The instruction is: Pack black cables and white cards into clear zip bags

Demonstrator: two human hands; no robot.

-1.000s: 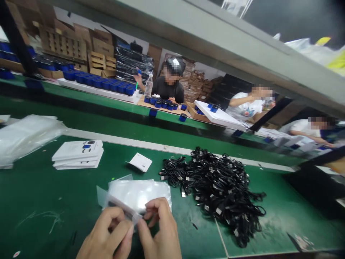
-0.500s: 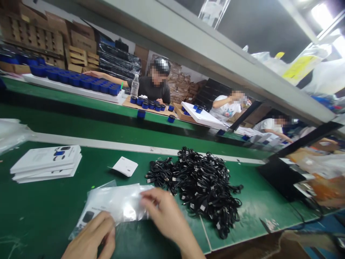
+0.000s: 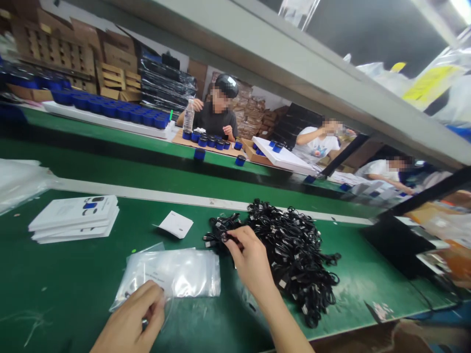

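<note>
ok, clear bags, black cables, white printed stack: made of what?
Clear bags: likely thin plastic film, glossy; see-through with glare.
Black cables: probably plastic or rubber jackets, faintly shiny, bent into loops; plug ends silvery, likely metal.
White printed stack: paper or card, matte-looking; flat thin layers.

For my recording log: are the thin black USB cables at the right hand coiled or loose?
Coiled: the thin black USB cables lie heaped in looped bundles, silver plugs showing among them.
</note>
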